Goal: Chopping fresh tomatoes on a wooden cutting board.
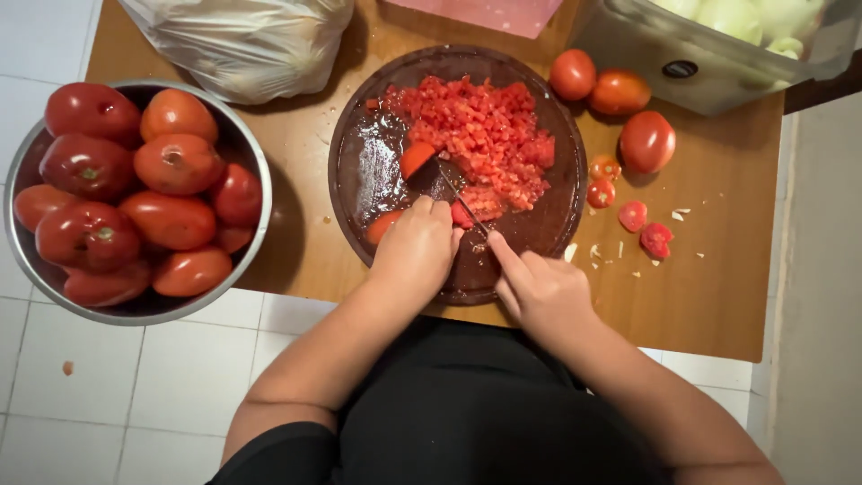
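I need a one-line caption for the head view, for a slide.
Left hand steadies tomato pieces while right hand holds a knife on a round board.

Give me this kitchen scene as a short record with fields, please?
Left hand: pressing a red tomato piece on the round dark wooden chopping board
Right hand: gripping a thin knife
On board: heap of diced red tomato
Left of board: metal bowl of whole red tomatoes
Right of board: loose whole tomatoes and cut tomato ends
Surface: brown wooden table

A kitchen — chopping board [359, 171], bowl of tomatoes [260, 193], tiled floor [135, 395]
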